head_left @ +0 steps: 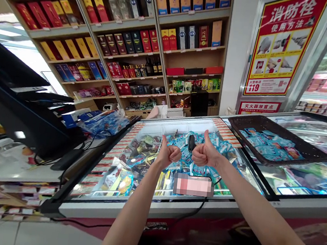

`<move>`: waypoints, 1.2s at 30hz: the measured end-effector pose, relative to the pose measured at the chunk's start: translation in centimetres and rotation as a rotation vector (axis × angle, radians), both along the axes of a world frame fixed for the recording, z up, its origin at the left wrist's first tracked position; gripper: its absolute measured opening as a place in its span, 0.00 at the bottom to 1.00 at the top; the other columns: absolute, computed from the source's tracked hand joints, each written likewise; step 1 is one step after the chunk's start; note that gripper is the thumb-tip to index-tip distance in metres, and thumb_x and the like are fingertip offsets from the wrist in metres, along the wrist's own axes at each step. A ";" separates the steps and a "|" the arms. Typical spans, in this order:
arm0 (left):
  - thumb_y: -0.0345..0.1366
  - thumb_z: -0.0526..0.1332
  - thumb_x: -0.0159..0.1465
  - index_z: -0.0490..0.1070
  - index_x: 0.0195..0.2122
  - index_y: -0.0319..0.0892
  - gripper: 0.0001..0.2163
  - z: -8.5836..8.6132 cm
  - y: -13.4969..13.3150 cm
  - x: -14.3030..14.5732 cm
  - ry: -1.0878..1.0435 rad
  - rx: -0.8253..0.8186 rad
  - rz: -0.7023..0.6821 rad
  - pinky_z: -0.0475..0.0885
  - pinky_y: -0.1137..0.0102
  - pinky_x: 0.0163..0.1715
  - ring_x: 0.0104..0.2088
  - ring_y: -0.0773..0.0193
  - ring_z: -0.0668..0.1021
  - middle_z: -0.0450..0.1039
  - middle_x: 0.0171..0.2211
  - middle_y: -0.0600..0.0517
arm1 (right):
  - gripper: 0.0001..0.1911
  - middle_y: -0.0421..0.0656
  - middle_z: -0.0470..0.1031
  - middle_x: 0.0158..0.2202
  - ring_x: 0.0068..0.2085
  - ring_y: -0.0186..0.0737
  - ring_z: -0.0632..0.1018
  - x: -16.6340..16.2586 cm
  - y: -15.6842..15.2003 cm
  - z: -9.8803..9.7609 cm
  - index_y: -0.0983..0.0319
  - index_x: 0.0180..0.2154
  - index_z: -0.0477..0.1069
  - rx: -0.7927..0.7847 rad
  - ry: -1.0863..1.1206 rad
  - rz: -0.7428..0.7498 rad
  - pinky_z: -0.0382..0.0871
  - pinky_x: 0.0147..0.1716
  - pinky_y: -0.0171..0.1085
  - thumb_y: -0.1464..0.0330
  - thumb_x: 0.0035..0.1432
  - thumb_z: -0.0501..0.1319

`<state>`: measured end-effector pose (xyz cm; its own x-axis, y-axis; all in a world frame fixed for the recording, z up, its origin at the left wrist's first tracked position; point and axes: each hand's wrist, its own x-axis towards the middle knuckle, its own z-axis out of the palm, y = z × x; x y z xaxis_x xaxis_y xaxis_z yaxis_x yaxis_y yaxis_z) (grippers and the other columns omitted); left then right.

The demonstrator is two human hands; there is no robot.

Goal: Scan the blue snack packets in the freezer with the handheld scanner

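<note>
Both my hands are raised over the glass top of a chest freezer, fingers curled into fists and thumbs pointing up. My left hand holds nothing. Just right of it, my right hand is likewise closed with nothing in it. A dark rounded object shows beside my right fist; its kind I cannot make out. Below the hands lies a phone-like slab with a blurred-out screen, and a black cable runs near it. Colourful wrapped packets and blue packets show under the glass.
On the freezer's right side rests a dark woven tray with blue packets. A black monitor stands at left, near blue plastic packaging. Behind are wooden shelves of boxes and bottles, and a red wall poster.
</note>
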<state>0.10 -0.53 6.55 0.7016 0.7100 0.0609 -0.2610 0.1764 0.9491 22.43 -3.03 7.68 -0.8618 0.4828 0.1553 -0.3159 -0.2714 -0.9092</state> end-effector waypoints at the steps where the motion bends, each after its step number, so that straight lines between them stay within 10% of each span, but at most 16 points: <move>1: 0.73 0.29 0.54 0.55 0.11 0.43 0.39 0.4 -0.1 0.5 -0.006 0.011 -0.005 0.47 0.72 0.17 0.14 0.72 0.55 0.46 0.11 0.56 | 0.47 0.34 0.47 0.12 0.14 0.26 0.50 -0.1 0.1 0.2 0.60 0.14 0.55 0.001 -0.008 0.002 0.42 0.13 0.30 0.32 0.46 0.18; 15: 0.74 0.27 0.53 0.49 0.12 0.45 0.37 -1.3 0.3 2.7 0.136 0.113 0.108 0.44 0.72 0.16 0.13 0.73 0.49 0.42 0.11 0.58 | 0.47 0.33 0.47 0.12 0.14 0.27 0.48 -0.7 1.9 -1.9 0.58 0.16 0.55 0.068 -0.260 -0.263 0.42 0.13 0.31 0.32 0.45 0.16; 19: 0.69 0.24 0.58 0.51 0.16 0.45 0.36 -1.8 1.6 0.2 0.440 0.382 0.571 0.55 0.72 0.18 0.16 0.70 0.57 0.51 0.14 0.56 | 0.47 0.42 0.64 0.19 0.21 0.34 0.65 0.4 1.8 -1.9 0.59 0.20 0.63 0.532 -0.620 -0.948 0.59 0.23 0.34 0.36 0.55 0.21; 22: 0.66 0.42 0.63 0.64 0.23 0.44 0.30 -3.7 2.5 -2.2 0.721 0.557 0.851 0.67 0.68 0.28 0.25 0.64 0.71 0.66 0.22 0.51 | 0.37 0.49 0.75 0.38 0.44 0.47 0.74 1.7 1.8 -3.5 0.62 0.36 0.72 1.106 -0.986 -1.285 0.66 0.45 0.42 0.37 0.60 0.44; 28: 0.50 0.65 0.57 0.75 0.38 0.41 0.17 -8.5 2.4 -4.2 0.973 0.668 0.943 0.69 0.56 0.49 0.44 0.50 0.76 0.73 0.38 0.42 | 0.36 0.56 0.72 0.50 0.52 0.57 0.71 1.6 2.8 -7.9 0.67 0.57 0.66 1.357 -1.482 -1.111 0.64 0.48 0.47 0.51 0.55 0.66; 36: 0.53 0.56 0.65 0.68 0.59 0.40 0.28 -9.4 5.0 -3.2 1.266 0.667 0.954 0.66 0.56 0.58 0.59 0.47 0.70 0.68 0.55 0.37 | 0.24 0.53 0.74 0.48 0.49 0.49 0.75 0.6 4.8 -8.9 0.67 0.58 0.63 1.290 -1.472 -1.135 0.66 0.45 0.40 0.67 0.62 0.57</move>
<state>-3.07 4.50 -2.83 -0.0804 0.9564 0.2808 0.8803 -0.0640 0.4700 23.04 1.72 -1.27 -0.1665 0.8983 0.4067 0.9748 0.2121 -0.0692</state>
